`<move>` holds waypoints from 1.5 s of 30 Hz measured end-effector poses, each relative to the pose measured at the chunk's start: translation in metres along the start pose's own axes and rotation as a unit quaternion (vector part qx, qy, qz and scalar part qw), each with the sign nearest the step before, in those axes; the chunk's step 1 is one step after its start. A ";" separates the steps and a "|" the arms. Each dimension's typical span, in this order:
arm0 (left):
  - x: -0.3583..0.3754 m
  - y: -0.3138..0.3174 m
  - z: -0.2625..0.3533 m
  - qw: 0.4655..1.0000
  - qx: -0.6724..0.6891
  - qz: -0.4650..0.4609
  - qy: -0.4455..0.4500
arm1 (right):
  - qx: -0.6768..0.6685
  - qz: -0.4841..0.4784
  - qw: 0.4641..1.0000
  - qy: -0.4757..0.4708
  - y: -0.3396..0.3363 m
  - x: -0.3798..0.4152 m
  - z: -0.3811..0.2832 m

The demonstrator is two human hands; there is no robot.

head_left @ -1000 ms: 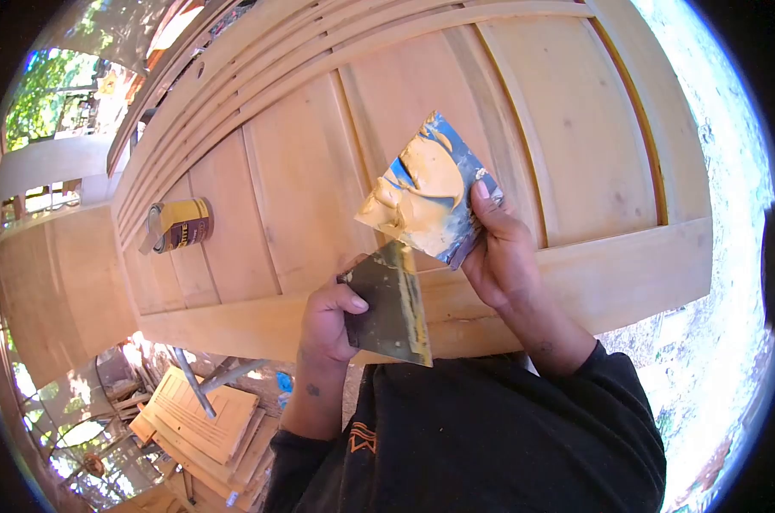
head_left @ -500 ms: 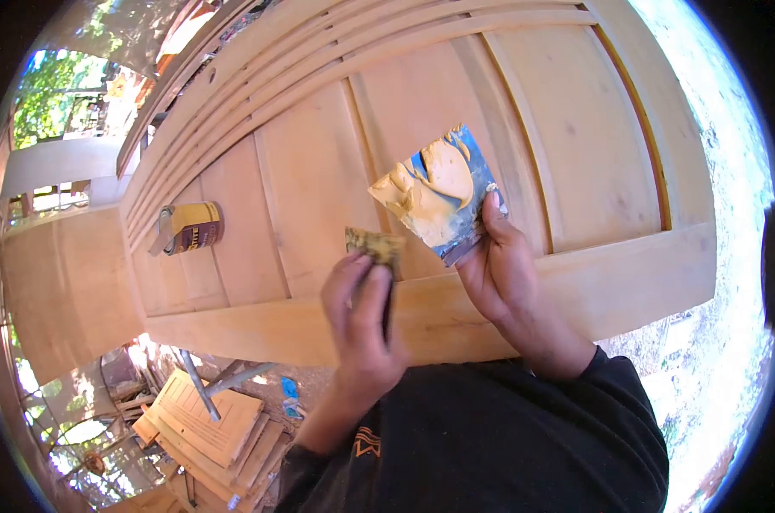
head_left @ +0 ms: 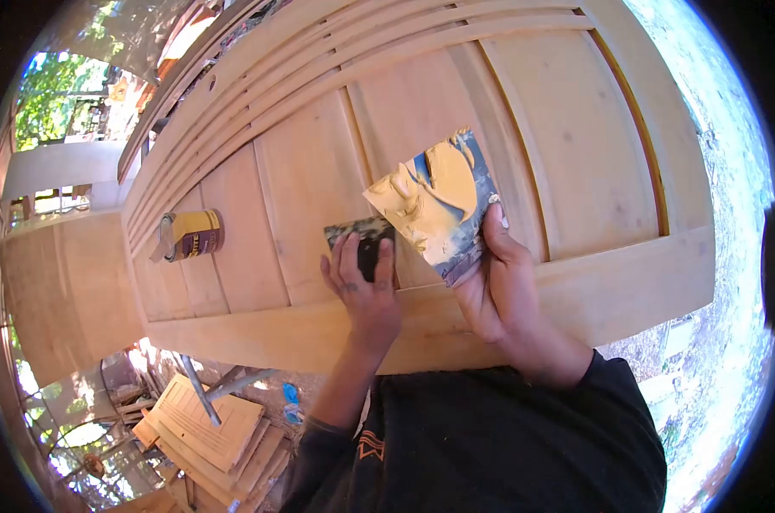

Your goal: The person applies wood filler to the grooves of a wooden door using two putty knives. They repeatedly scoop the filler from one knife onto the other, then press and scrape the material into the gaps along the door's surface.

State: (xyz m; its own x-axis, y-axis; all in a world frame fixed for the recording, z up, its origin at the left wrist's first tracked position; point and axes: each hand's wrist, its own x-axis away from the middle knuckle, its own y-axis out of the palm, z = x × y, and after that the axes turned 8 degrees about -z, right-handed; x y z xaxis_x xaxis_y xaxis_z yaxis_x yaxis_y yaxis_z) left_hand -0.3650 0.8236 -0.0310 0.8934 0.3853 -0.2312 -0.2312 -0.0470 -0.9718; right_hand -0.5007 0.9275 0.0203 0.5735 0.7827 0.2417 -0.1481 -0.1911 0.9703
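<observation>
My right hand [head_left: 503, 278] grips the lower right corner of a blue plate [head_left: 480, 175], thumb on top. A thick layer of cream-coloured filler [head_left: 447, 192] covers much of this plate. To its left, my left hand [head_left: 362, 278] is closed on a dark flat spreader [head_left: 366, 252] with smears along its upper edge. The spreader is close over a panel of the wooden door [head_left: 311, 179], which lies flat in front of me. The spreader's right end meets the plate's left edge in this view.
A yellow and dark tin [head_left: 201, 235] lies on the door's left part. Beyond that end is a plain wooden board [head_left: 71, 291]. Stacked wooden panels [head_left: 204, 419] rest on the ground at lower left, near a metal leg [head_left: 201, 393].
My left hand has turned, so the spreader now shows its broad dark face and sits nearer the door panel. The plate in my right hand has shifted slightly downward.
</observation>
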 end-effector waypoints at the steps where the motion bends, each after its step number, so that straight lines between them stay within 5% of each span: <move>1: 0.002 -0.004 -0.003 0.999 0.041 0.014 -0.012 | -0.008 -0.015 1.000 -0.008 0.001 0.001 -0.002; 7: 0.006 -0.058 -0.003 0.956 0.253 0.063 -0.137 | 0.108 0.029 0.987 -0.114 -0.028 -0.011 -0.033; 11: 0.020 -0.098 -0.028 0.967 0.134 -0.135 -0.168 | 0.150 0.053 0.977 -0.139 -0.051 -0.006 -0.070; 13: 0.036 -0.100 -0.037 0.950 0.083 -0.215 -0.209 | 0.103 -0.091 0.985 -0.104 -0.082 0.001 -0.098; 14: 0.050 -0.095 -0.044 0.944 0.058 -0.243 -0.213 | 0.128 -0.090 0.982 -0.108 -0.088 0.003 -0.107; 23: 0.121 -0.037 -0.046 0.951 0.028 -0.232 -0.201 | 0.253 -0.123 0.950 -0.138 -0.090 0.015 -0.149; 24: 0.124 -0.032 -0.045 0.952 0.040 -0.226 -0.203 | 0.435 -0.006 0.883 -0.177 -0.090 0.015 -0.145; 26: 0.130 -0.026 -0.049 0.958 0.029 -0.216 -0.183 | 0.729 0.206 0.613 -0.224 -0.090 0.016 -0.134; 29: 0.126 -0.026 -0.052 0.960 0.023 -0.223 -0.167 | 0.847 0.259 0.410 -0.216 -0.090 0.021 -0.133; 30: 0.124 -0.027 -0.054 0.961 0.015 -0.225 -0.160 | 0.773 0.244 0.530 -0.249 -0.092 0.021 -0.134; 32: 0.119 -0.029 -0.058 0.961 0.004 -0.235 -0.144 | 0.729 0.276 0.571 -0.260 -0.093 0.020 -0.133; 33: 0.118 -0.032 -0.059 0.961 0.001 -0.242 -0.135 | 0.768 0.323 0.498 -0.241 -0.086 0.009 -0.117; 35: 0.115 -0.036 -0.064 0.958 -0.003 -0.260 -0.120 | 0.692 0.230 0.657 -0.192 -0.086 -0.002 -0.111; 36: 0.114 -0.039 -0.066 0.955 -0.004 -0.273 -0.115 | 0.525 0.069 0.836 -0.145 -0.090 -0.002 -0.119; 37: 0.114 -0.043 -0.067 0.952 -0.004 -0.286 -0.109 | 0.314 -0.099 0.940 -0.086 -0.094 0.002 -0.129; 38: 0.111 -0.050 -0.069 0.940 0.013 -0.319 -0.122 | 0.262 -0.070 0.958 -0.093 -0.105 0.017 -0.138; 39: 0.101 -0.058 -0.071 0.929 0.037 -0.345 -0.132 | 0.427 0.168 0.873 -0.169 -0.098 0.012 -0.118; 41: 0.072 -0.070 -0.072 0.898 0.072 -0.404 -0.161 | 0.430 0.353 0.795 -0.243 -0.090 0.001 -0.093; 43: 0.032 -0.091 -0.069 0.880 0.111 -0.429 -0.173 | 0.375 0.209 0.892 -0.141 -0.073 -0.008 -0.081; 45: -0.002 -0.104 -0.055 0.904 0.139 -0.375 -0.151 | 0.346 0.132 0.923 -0.100 -0.067 -0.006 -0.075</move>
State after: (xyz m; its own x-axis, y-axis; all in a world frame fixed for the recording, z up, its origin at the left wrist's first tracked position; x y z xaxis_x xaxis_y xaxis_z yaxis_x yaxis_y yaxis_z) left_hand -0.3215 0.7774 0.0674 0.7029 0.4496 0.5512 0.2697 0.5487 -0.7914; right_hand -0.5543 0.9801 -0.0471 0.7391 0.5423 0.3996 0.2061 -0.7468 0.6323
